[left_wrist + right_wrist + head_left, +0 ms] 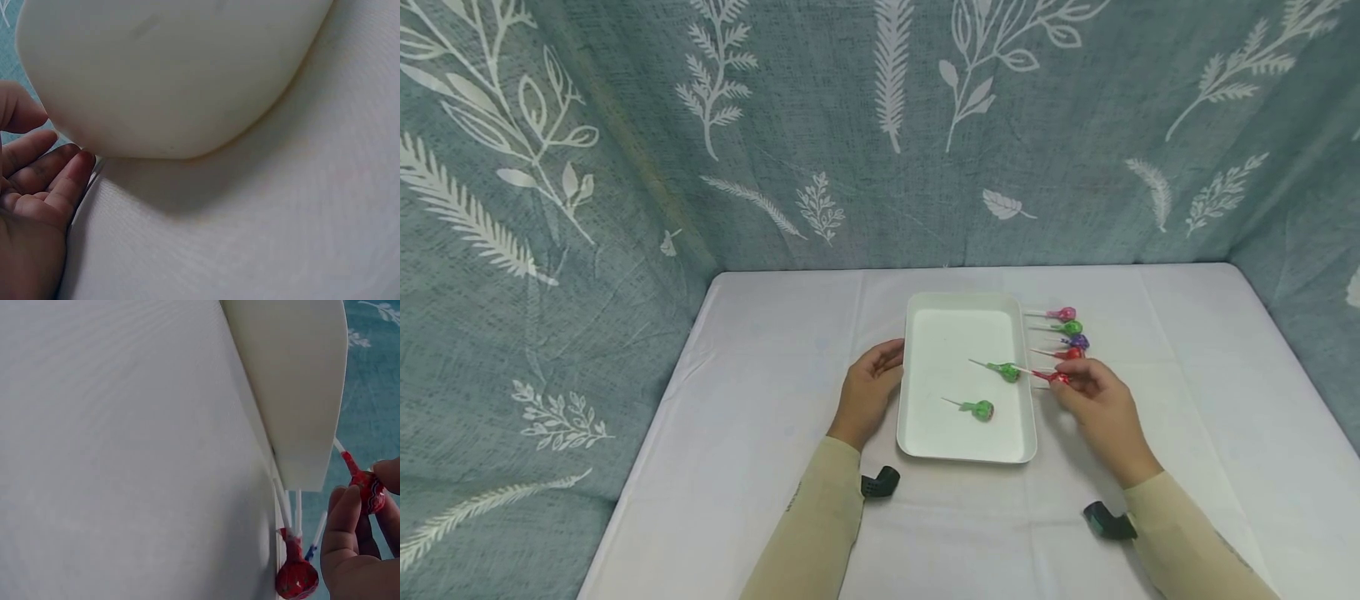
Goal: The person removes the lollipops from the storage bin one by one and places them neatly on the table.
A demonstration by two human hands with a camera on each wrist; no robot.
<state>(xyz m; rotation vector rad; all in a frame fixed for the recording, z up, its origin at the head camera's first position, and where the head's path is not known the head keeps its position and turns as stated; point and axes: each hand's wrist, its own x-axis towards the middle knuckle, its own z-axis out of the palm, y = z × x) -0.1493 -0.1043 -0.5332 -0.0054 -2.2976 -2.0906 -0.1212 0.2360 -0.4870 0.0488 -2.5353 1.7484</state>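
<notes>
A white rectangular tray (966, 450) lies on the table. My left hand (871, 392) is at its left side, fingertips touching the outer wall (169, 81) in the left wrist view. With thumb and fingers, my right hand (1097, 408) pinches a red-wrapped lollipop (369, 490) by its candy head, just above the tray's right edge. Its stick points left over the rim. Inside the tray are two green-wrapped lollipops (977, 409), one nearer the front. Right of the tray, a row holds pink (1063, 314), green (1071, 328), purple (1078, 342) and red (1069, 354) lollipops.
A white cloth (760, 400) covers the table. Behind and at the sides hangs a blue-green curtain (820, 108) with white leaf patterns. Dark wrist cameras (881, 482) sit at both sleeves. In the right wrist view, a red lollipop (297, 578) lies beside the tray.
</notes>
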